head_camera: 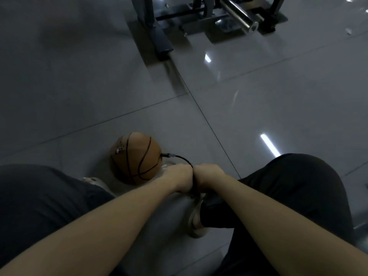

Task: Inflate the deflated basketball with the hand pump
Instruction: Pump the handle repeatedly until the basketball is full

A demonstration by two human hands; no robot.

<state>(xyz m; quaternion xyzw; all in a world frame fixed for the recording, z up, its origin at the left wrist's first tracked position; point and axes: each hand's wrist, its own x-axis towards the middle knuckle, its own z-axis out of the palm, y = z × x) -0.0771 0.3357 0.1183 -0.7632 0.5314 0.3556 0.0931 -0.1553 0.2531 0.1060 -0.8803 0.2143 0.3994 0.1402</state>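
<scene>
Though dim on the head view, can place the basketball low and just left of centre on the tiled floor, between the knees, at about 10 o'clock from the hands. Looks slack and a bit lopsided, so expect a light, soft, grippy skin that dents and rolls if nudged; would steady by cupping the firmer side, never by tugging the hose plugged in at its 3 o'clock. Read left hand and right hand as clenched, knuckle to knuckle and touching, probably round the pump handle; expect rigid plastic, best gripped evenly in both fists. Can't see handle, fingertips or pump barrel: all buried under the fists. Can't make out the needle joint, nor the pale blur at the ball's 4 o'clock. Shoe at 6 o'clock from the hands, partly under the right forearm. Gym frame at 12 o'clock, cut off by the top edge.
</scene>
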